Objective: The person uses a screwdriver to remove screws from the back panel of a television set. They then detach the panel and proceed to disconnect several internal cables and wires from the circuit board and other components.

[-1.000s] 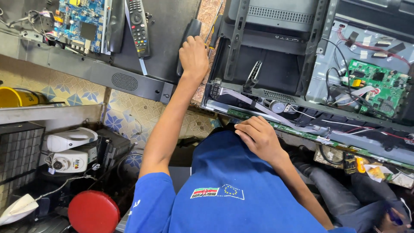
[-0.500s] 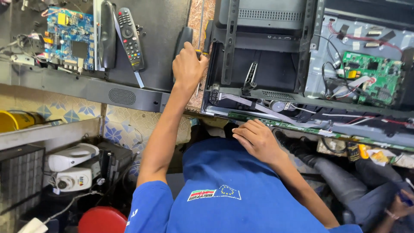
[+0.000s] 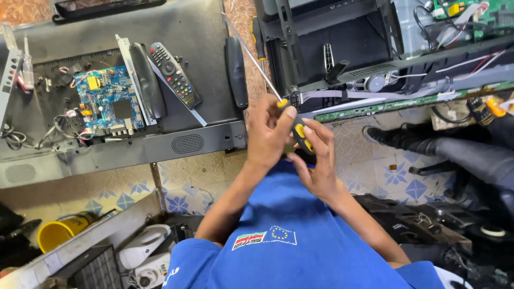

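Head view: both hands close on one screwdriver (image 3: pixel 293 124).

Left hand (image 3: pixel 269 132) grips the yellow-and-black handle near its top, thumb on the shaft's base; right hand (image 3: pixel 316 160) wraps fingers around the handle's lower end. Thin metal shaft slants up and left from the hands. Left of the screwdriver lies an opened TV (image 3: pixel 203 32), back up, carrying a blue circuit board (image 3: pixel 104 101) and a remote (image 3: pixel 174 75). Right of it stands a second dismantled set (image 3: pixel 342 37).
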